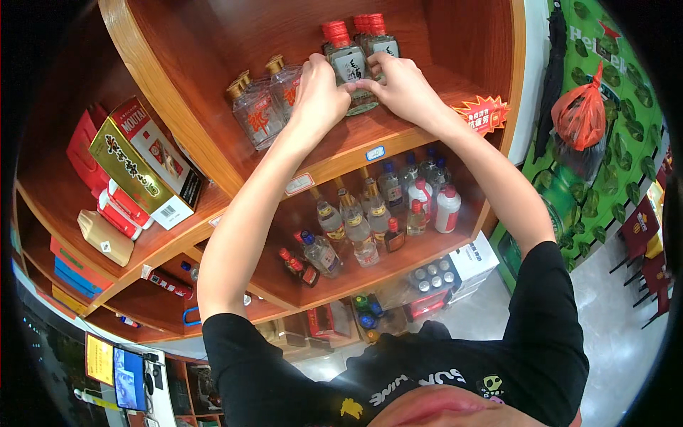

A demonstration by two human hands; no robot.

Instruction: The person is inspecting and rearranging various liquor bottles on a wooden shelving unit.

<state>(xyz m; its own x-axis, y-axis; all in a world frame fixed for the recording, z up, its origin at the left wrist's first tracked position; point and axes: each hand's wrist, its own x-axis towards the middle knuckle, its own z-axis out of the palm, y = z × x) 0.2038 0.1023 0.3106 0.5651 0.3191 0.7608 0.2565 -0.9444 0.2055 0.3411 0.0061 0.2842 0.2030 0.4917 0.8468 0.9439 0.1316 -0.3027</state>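
Note:
On the upper wooden shelf (334,153) stands a clear flat-sided glass liquor bottle (347,65) with a red cap and a pale label. My left hand (321,92) is closed around its left side, and my right hand (402,89) grips it from the right. Both thumbs meet across its lower front. Similar red-capped bottles (385,44) stand in rows behind and beside it, partly covered by my fingers. Left of my left hand are clear bottles with gold caps and red lettering (257,114).
A red starburst sign (485,115) sits at the shelf's right front edge. Assorted bottles (356,222) fill the shelf below. Gift boxes (146,164) stand in the left compartment. Canned drinks (432,276) are stacked low down. An orange plastic bag (580,114) hangs at right.

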